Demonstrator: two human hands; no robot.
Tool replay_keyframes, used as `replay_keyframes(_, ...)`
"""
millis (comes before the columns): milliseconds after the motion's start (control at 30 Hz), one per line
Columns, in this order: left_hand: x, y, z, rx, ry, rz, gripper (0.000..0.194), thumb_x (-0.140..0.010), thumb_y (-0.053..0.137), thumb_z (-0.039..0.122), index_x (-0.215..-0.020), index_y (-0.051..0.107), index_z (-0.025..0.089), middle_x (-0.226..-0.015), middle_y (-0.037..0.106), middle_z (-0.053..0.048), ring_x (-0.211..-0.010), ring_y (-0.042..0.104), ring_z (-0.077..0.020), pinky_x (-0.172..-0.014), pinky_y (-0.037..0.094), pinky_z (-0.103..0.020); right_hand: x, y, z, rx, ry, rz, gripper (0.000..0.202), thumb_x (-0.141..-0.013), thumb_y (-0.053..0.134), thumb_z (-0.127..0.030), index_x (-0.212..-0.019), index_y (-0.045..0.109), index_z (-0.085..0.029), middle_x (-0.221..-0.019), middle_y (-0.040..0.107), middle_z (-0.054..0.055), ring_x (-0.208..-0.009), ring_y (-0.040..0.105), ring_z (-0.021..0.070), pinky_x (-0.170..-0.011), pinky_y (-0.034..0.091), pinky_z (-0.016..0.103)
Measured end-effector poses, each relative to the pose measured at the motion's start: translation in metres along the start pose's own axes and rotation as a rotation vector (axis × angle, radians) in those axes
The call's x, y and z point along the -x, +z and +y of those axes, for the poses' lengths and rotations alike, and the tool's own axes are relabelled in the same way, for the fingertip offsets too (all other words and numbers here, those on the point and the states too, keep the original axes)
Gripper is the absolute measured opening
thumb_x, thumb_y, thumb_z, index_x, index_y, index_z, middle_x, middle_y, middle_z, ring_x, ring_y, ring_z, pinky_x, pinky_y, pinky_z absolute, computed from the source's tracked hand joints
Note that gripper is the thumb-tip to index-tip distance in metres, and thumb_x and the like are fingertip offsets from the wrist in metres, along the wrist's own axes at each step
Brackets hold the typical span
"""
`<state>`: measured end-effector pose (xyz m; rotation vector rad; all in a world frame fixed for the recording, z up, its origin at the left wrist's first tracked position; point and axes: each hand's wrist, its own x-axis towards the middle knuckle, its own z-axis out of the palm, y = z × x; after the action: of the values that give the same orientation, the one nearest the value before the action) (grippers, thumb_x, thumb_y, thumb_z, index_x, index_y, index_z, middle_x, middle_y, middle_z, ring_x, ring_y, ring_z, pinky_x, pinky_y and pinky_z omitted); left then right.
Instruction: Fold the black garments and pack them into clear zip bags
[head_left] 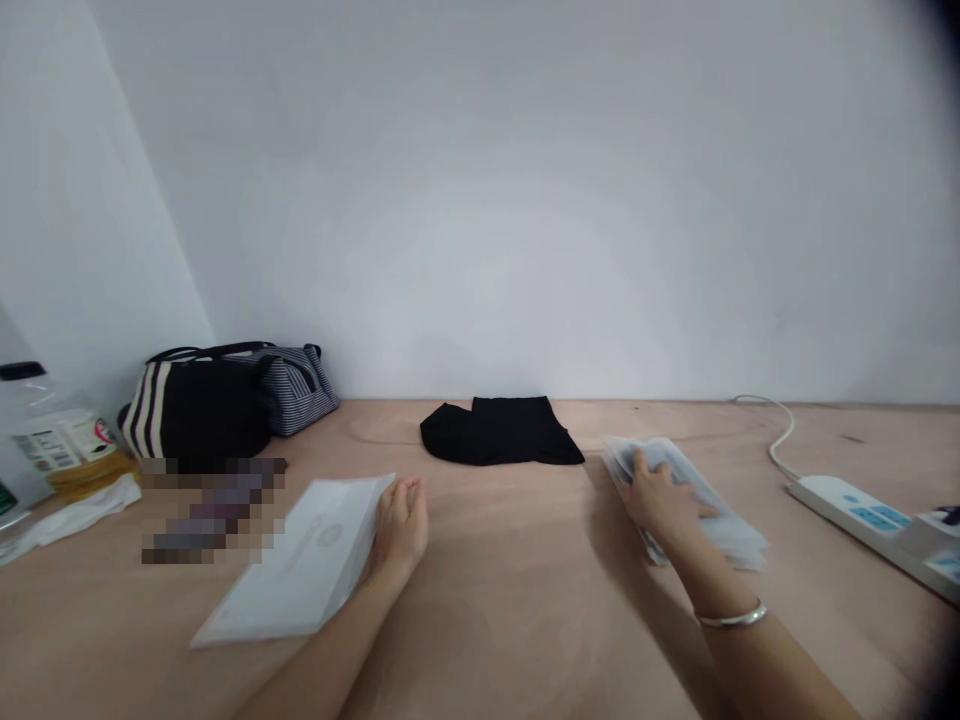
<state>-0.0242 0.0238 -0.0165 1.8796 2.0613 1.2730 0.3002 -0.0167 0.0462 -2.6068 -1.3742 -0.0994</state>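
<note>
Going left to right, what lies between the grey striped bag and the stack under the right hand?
In the head view, a black cloth lies between the grey striped bag and the right hand's stack.

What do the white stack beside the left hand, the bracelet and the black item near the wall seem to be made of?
White stack: perhaps frosted plastic, as it looks milky with a soft sheen; paper remains possible. Bracelet: probably polished metal, silvery with bright highlights. Black item: likely matte fabric, lying flat and limp without shine.
</note>
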Motion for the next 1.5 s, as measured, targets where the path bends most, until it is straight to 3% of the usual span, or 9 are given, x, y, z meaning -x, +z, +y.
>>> replay_keyframes(133,0.007,-0.002,0.018,-0.08,0.201,-0.104,0.032,-0.086,0.035,0.031,-0.106,0.053,0.014,-0.12,0.046,-0.012,-0.115,0.039,-0.0239,-0.096,0.032,-0.041,0.008,-0.001,-0.019,-0.012,-0.421,0.181,0.041,-0.083,0.038,-0.027,-0.123,0.039,-0.015,-0.117,0.046,0.018,-0.112,0.036,0.0351,-0.087,0.024,0.057)
replay_keyframes(267,-0.005,0.005,0.039,-0.167,0.443,-0.274,0.025,-0.079,0.049,0.019,-0.103,0.056,0.017,-0.122,0.047,-0.007,-0.114,0.041,-0.02,-0.098,0.031,-0.032,0.009,0.009,-0.056,-0.061,-0.703,0.062,0.023,-0.082,0.043,-0.022,-0.099,0.058,-0.02,-0.1,0.056,0.009,-0.097,0.049,0.0217,-0.083,0.034,0.032)
replay_keyframes(367,-0.031,0.015,0.044,-0.242,0.521,-0.346,0.027,-0.079,0.049,0.01,-0.106,0.055,0.015,-0.122,0.047,-0.009,-0.116,0.039,-0.0209,-0.098,0.031,-0.035,0.0,0.028,-0.082,-0.072,-0.721,0.025,0.023,-0.082,0.042,-0.019,-0.096,0.06,-0.02,-0.096,0.056,0.007,-0.091,0.052,0.0177,-0.076,0.036,0.026)
replay_keyframes(600,-0.082,0.028,0.03,-0.43,0.458,-0.496,0.028,-0.086,0.05,0.03,-0.11,0.049,0.016,-0.11,0.052,-0.007,-0.09,0.055,-0.0187,-0.076,0.047,-0.038,-0.029,0.059,-0.107,-0.096,-0.61,0.016,0.026,-0.083,0.039,-0.015,-0.1,0.06,-0.016,-0.098,0.055,0.01,-0.087,0.055,0.0155,-0.07,0.037,0.023)
replay_keyframes(867,-0.097,0.013,0.04,-0.498,0.367,-0.633,0.028,-0.086,0.05,0.03,-0.111,0.049,0.017,-0.111,0.052,-0.007,-0.092,0.055,-0.0188,-0.076,0.047,-0.038,-0.026,0.046,-0.104,-0.044,-0.606,0.036,0.026,-0.084,0.036,-0.017,-0.086,0.062,-0.016,-0.093,0.057,0.01,-0.089,0.053,0.0196,-0.071,0.034,0.028)
replay_keyframes(1033,-0.071,-0.046,0.048,-0.417,0.439,-0.759,0.009,-0.078,0.059,0.024,-0.082,0.063,0.017,-0.086,0.062,-0.003,-0.082,0.058,-0.0182,-0.072,0.045,-0.03,0.017,0.013,-0.071,-0.01,-0.756,-0.05,0.013,-0.071,0.05,-0.019,-0.073,0.063,-0.016,-0.082,0.062,0.008,-0.082,0.055,0.0198,-0.071,0.034,0.029)
replay_keyframes(1200,-0.022,-0.097,0.054,-0.21,0.568,-0.942,0.025,-0.064,0.068,0.032,-0.088,0.064,0.025,-0.09,0.062,0.002,-0.087,0.057,-0.0174,-0.073,0.043,-0.024,0.048,-0.006,-0.037,-0.187,-0.929,-0.5,0.016,-0.071,0.054,-0.034,-0.069,0.064,-0.021,-0.064,0.063,0.0,-0.056,0.056,0.0127,-0.05,0.035,0.022)
replay_keyframes(1333,0.007,-0.068,0.053,-0.211,0.53,-0.725,0.039,-0.086,0.038,0.039,-0.12,0.048,0.021,-0.127,0.046,-0.008,-0.118,0.039,-0.0237,-0.097,0.029,-0.039,0.038,0.011,-0.05,-0.289,-0.869,-0.164,0.035,-0.08,0.044,-0.041,-0.098,0.062,-0.017,-0.103,0.06,0.011,-0.094,0.054,0.0212,-0.08,0.039,0.031)
replay_keyframes(1500,0.025,-0.027,0.04,-0.347,0.463,-0.735,0.058,-0.086,0.026,0.055,-0.135,0.022,0.025,-0.142,0.017,-0.011,-0.129,0.008,-0.0309,-0.099,0.01,-0.056,0.035,0.04,-0.058,-0.153,-0.939,-0.294,0.064,-0.082,0.027,-0.059,-0.135,0.024,-0.022,-0.142,0.02,0.009,-0.129,0.012,0.0281,-0.1,0.013,0.05)
